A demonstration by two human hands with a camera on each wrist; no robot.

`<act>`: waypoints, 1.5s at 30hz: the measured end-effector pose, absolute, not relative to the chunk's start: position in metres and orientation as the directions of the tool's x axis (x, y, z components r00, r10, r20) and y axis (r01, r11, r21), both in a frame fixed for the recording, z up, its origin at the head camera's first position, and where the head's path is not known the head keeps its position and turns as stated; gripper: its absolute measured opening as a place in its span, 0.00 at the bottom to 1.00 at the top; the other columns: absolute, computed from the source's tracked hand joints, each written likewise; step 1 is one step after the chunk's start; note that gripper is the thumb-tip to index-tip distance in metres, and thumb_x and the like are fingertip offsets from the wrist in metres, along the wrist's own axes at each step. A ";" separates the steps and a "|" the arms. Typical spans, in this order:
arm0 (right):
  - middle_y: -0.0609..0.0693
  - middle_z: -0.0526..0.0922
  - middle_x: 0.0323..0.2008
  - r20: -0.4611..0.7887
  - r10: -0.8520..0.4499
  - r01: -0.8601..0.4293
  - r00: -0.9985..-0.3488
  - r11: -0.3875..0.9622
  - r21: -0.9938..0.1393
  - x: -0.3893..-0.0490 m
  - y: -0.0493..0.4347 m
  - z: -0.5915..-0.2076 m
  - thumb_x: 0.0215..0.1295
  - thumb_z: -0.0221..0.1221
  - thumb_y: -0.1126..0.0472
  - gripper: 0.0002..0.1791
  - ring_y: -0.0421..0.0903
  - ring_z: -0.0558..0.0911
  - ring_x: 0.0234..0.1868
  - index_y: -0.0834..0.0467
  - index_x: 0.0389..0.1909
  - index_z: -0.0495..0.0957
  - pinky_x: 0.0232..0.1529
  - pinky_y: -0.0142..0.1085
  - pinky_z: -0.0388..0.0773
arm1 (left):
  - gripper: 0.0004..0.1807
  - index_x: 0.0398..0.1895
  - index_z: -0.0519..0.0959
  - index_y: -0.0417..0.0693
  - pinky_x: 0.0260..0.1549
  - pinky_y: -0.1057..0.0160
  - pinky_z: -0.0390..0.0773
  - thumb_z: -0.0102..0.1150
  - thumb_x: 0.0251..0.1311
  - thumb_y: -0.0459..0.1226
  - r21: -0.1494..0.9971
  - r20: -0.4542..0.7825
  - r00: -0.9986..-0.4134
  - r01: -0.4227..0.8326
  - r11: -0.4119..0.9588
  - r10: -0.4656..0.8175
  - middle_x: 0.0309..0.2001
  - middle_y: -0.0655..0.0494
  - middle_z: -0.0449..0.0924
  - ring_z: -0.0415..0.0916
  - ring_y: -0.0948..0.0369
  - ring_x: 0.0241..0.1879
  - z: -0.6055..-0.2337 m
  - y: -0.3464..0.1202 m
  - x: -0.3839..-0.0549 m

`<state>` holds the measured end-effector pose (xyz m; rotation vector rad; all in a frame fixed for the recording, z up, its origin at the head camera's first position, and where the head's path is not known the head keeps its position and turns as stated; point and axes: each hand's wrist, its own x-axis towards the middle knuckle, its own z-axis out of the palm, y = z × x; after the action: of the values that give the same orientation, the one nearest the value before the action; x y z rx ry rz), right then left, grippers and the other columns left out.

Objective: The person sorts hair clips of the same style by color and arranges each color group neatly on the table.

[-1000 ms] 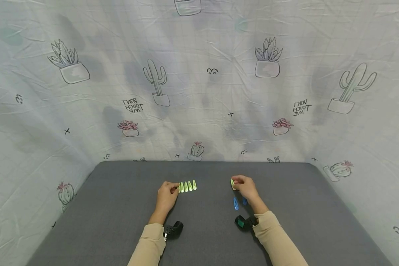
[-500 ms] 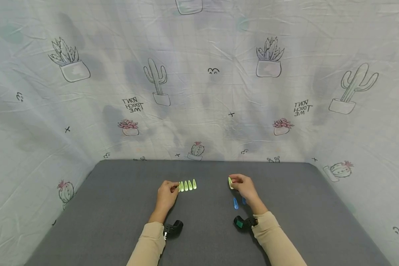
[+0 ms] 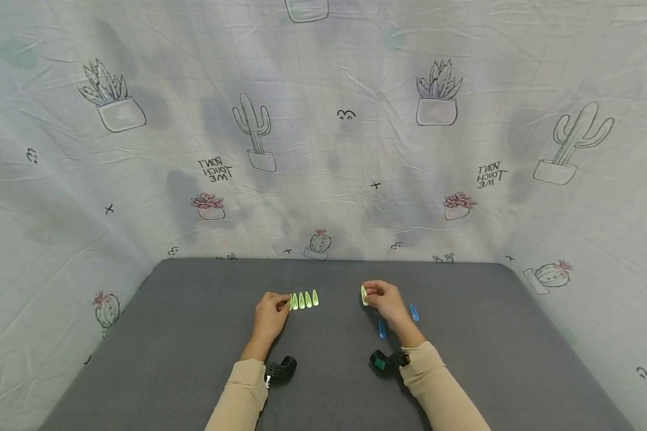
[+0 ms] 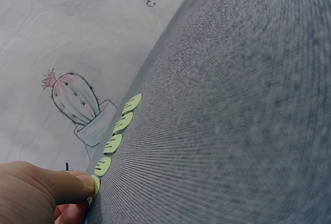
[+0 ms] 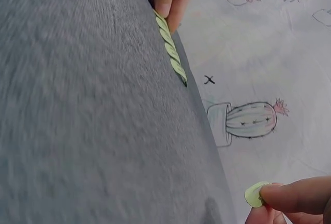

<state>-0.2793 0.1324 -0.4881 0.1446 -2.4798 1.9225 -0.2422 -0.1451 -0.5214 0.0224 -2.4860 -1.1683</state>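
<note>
Several light-green snap hair clips (image 3: pixel 302 300) lie in a slanting row, side by side, on the grey table. At the left end of that row my left hand (image 3: pixel 269 316) pinches the last hair clip (image 4: pixel 96 185) between thumb and finger. Away to the right, my right hand (image 3: pixel 389 304) holds another light-green hair clip (image 3: pixel 364 296) by thumb and fingertips; in the right wrist view this hair clip (image 5: pixel 254 195) looks raised off the surface. A blue hair clip (image 3: pixel 382 329) lies left of my right wrist, and a second blue hair clip (image 3: pixel 414 312) lies right of it.
The grey table (image 3: pixel 323 383) runs back to a pale curtain (image 3: pixel 323 137) printed with cacti, which closes off the far side and both flanks. Each wrist wears a black camera mount, one on the left (image 3: pixel 283 370) and one on the right (image 3: pixel 385 361).
My right hand has moved left with its light-green hair clip, toward the row. The blue clip that it partly covered now shows on its right. My left hand has stayed in place.
</note>
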 end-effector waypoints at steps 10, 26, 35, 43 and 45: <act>0.57 0.79 0.35 0.058 -0.117 -0.082 -0.991 0.205 -0.975 -0.276 0.117 -0.490 0.57 0.57 0.76 0.16 0.43 0.77 0.33 0.70 0.48 0.78 0.36 0.35 0.79 | 0.10 0.42 0.84 0.38 0.36 0.58 0.77 0.61 0.56 0.29 0.743 0.343 -0.922 0.149 0.652 -0.180 0.36 0.48 0.75 0.76 0.56 0.35 -0.522 -0.145 -0.243; 0.62 0.79 0.35 0.085 -0.187 -0.118 -0.979 0.174 -0.978 -0.269 0.088 -0.484 0.57 0.58 0.75 0.17 0.42 0.76 0.31 0.72 0.49 0.77 0.33 0.32 0.77 | 0.10 0.41 0.84 0.37 0.36 0.58 0.77 0.62 0.55 0.28 0.746 0.346 -0.919 0.148 0.649 -0.188 0.36 0.48 0.75 0.75 0.56 0.34 -0.519 -0.144 -0.242; 0.59 0.79 0.33 0.101 -0.206 -0.145 -0.973 0.211 -0.967 -0.278 0.070 -0.494 0.57 0.58 0.75 0.17 0.39 0.77 0.30 0.71 0.48 0.78 0.32 0.31 0.78 | 0.10 0.42 0.84 0.38 0.36 0.58 0.76 0.61 0.56 0.30 0.748 0.323 -0.928 0.130 0.651 -0.186 0.37 0.47 0.75 0.75 0.56 0.35 -0.517 -0.145 -0.240; 0.58 0.80 0.33 0.097 -0.206 -0.150 -0.974 0.258 -0.954 -0.284 0.056 -0.496 0.56 0.59 0.74 0.17 0.41 0.79 0.30 0.69 0.48 0.79 0.34 0.37 0.81 | 0.11 0.43 0.84 0.38 0.36 0.57 0.76 0.60 0.58 0.30 0.748 0.311 -0.933 0.120 0.653 -0.184 0.38 0.47 0.75 0.75 0.56 0.35 -0.517 -0.144 -0.242; 0.59 0.80 0.32 0.101 -0.205 -0.155 -0.974 0.267 -0.951 -0.286 0.054 -0.497 0.55 0.60 0.74 0.17 0.41 0.79 0.30 0.69 0.48 0.79 0.34 0.37 0.81 | 0.11 0.43 0.84 0.38 0.36 0.57 0.76 0.61 0.57 0.30 0.748 0.312 -0.932 0.121 0.653 -0.185 0.38 0.47 0.75 0.75 0.56 0.35 -0.517 -0.144 -0.242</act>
<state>-0.2859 0.0536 -0.4965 0.3597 -2.5337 1.8938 -0.2420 -0.1439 -0.5171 0.0512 -2.5104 -1.1738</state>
